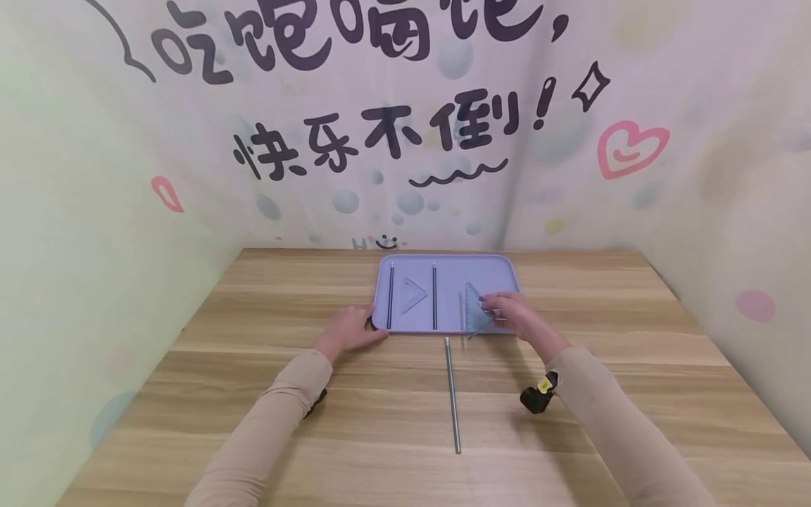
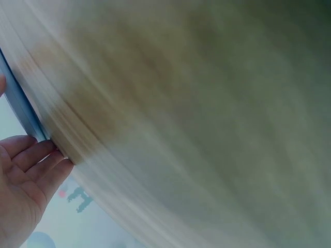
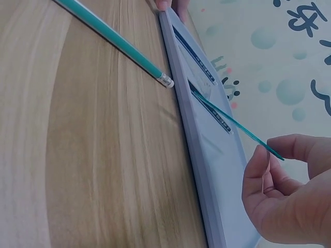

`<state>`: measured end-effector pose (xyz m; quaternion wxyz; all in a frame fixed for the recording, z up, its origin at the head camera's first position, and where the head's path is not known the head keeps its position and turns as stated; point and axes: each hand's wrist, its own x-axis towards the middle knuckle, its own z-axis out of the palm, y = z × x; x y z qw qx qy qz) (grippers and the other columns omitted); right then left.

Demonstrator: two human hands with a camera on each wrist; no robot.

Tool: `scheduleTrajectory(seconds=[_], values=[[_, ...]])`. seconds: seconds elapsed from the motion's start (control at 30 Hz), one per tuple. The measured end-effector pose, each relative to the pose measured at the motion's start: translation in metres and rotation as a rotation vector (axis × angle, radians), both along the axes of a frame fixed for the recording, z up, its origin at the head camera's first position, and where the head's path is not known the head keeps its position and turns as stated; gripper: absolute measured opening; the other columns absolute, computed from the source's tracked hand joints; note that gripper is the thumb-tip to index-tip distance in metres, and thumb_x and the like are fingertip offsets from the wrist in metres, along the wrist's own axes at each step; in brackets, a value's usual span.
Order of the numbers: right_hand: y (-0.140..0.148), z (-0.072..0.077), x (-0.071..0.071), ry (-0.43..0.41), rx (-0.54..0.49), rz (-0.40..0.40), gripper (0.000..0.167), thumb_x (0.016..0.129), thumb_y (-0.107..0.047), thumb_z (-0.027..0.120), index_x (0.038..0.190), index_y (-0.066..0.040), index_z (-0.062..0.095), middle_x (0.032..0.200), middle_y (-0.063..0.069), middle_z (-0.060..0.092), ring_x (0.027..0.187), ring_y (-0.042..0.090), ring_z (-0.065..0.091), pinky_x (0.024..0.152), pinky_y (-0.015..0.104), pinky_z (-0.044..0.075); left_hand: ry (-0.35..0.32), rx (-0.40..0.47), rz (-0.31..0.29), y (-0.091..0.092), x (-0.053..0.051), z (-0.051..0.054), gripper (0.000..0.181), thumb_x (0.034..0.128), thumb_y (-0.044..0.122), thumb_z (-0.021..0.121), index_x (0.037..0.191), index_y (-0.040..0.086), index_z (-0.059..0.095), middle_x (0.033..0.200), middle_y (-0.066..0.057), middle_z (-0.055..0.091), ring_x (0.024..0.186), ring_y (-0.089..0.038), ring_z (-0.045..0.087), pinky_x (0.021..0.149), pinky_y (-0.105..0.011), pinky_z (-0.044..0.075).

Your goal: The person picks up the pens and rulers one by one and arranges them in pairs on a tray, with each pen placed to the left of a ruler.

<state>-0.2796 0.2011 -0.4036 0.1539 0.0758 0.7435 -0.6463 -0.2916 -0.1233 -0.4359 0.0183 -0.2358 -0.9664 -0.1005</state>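
In the head view my right hand (image 1: pixel 512 313) pinches a translucent teal set square (image 1: pixel 475 310) between thumb and fingertips, above the right part of a lavender tray (image 1: pixel 481 271). Seen edge-on in the right wrist view, the set square (image 3: pixel 238 124) slants over the tray. My left hand (image 1: pixel 348 329) holds the tray's near left corner, thumb along the front edge and fingers at the left side. Inside the tray, a clear set square (image 1: pixel 415 296) lies between a dark pencil (image 1: pixel 390 296) and a second dark pencil (image 1: pixel 434 296).
A teal-green pencil (image 1: pixel 453 398) lies on the wooden table (image 1: pixel 380 436) in front of the tray, its eraser end near the tray's front edge. Behind the table hangs a printed backdrop (image 1: pixel 393 204), with pale walls at both sides.
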Motion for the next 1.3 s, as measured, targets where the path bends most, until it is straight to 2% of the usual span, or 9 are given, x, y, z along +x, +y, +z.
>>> scheduleTrajectory(seconds=[0.2, 0.37, 0.7, 1.03, 1.3], values=[[-0.003, -0.001, -0.004, -0.009, 0.012, -0.003, 0.039, 0.091, -0.007, 0.047, 0.123, 0.013, 0.042, 0.076, -0.002, 0.050, 0.070, 0.009, 0.047, 0.064, 0.021, 0.046, -0.003, -0.001, -0.002, 0.000, 0.001, 0.002, 0.061, 0.0798, 0.050, 0.060, 0.116, 0.001, 0.055, 0.097, -0.013, 0.064, 0.089, -0.027, 0.061, 0.079, -0.039, 0.047], [-0.004, -0.003, -0.007, -0.017, 0.008, -0.011, 0.039, 0.090, -0.005, 0.047, 0.123, 0.014, 0.041, 0.076, -0.002, 0.049, 0.069, 0.008, 0.046, 0.063, 0.020, 0.045, 0.008, 0.008, -0.008, 0.000, 0.002, 0.003, 0.056, 0.0792, 0.048, 0.061, 0.110, 0.002, 0.057, 0.087, -0.011, 0.063, 0.080, -0.024, 0.060, 0.075, -0.038, 0.047], [-0.006, -0.012, -0.014, -0.004, 0.010, -0.036, 0.040, 0.090, -0.005, 0.048, 0.125, 0.013, 0.042, 0.079, 0.000, 0.049, 0.069, 0.007, 0.046, 0.062, 0.020, 0.046, -0.002, 0.005, -0.006, 0.000, 0.000, 0.002, 0.057, 0.0794, 0.048, 0.061, 0.111, 0.001, 0.057, 0.086, -0.010, 0.063, 0.076, -0.021, 0.058, 0.074, -0.037, 0.047], [-0.010, -0.013, -0.022, -0.033, -0.017, -0.085, 0.040, 0.091, -0.006, 0.047, 0.127, 0.011, 0.042, 0.094, 0.006, 0.047, 0.073, 0.009, 0.046, 0.061, 0.018, 0.046, 0.005, 0.006, -0.006, 0.000, 0.000, 0.002, 0.052, 0.0789, 0.048, 0.062, 0.104, 0.003, 0.059, 0.079, -0.007, 0.061, 0.071, -0.019, 0.056, 0.071, -0.036, 0.047], [-0.014, -0.011, -0.025, 0.007, -0.011, -0.083, 0.040, 0.089, -0.004, 0.048, 0.125, 0.012, 0.042, 0.080, 0.001, 0.047, 0.065, 0.006, 0.045, 0.060, 0.018, 0.046, 0.013, 0.014, -0.012, 0.000, 0.000, 0.001, 0.053, 0.0787, 0.047, 0.062, 0.107, 0.002, 0.059, 0.083, -0.008, 0.062, 0.073, -0.020, 0.056, 0.073, -0.036, 0.047]])
